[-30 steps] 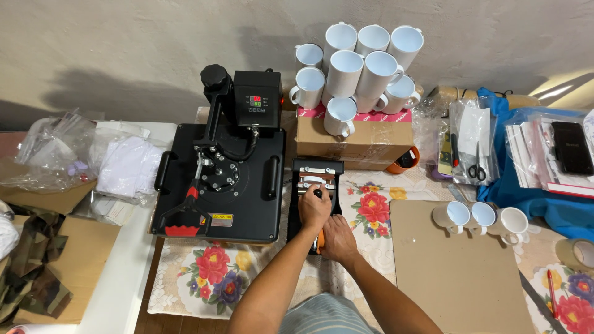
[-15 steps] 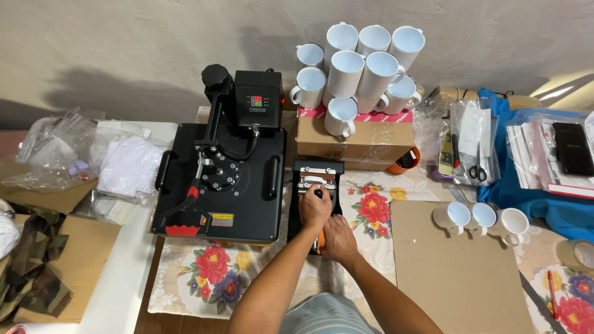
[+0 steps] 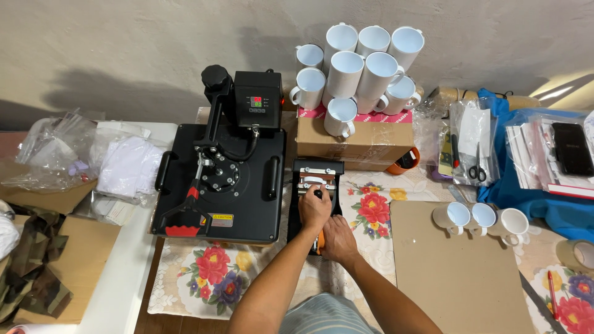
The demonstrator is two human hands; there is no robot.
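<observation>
A small black mug press [image 3: 317, 179] sits on the flowered cloth just right of the big black flat heat press [image 3: 219, 185]. My left hand [image 3: 314, 209] is closed around the mug press's black lever knob. My right hand [image 3: 337, 238] rests below it, fingers curled on the near end of the mug press, where an orange part shows. A white band shows inside the press; what it holds is hidden.
White mugs [image 3: 359, 68] are stacked on a cardboard box [image 3: 354, 141] behind the mug press. Three more white mugs [image 3: 482, 218] stand by a brown board [image 3: 455, 266] to the right. Scissors [image 3: 475, 170], bagged sheets and a blue cloth lie far right; plastic bags [image 3: 74, 154] left.
</observation>
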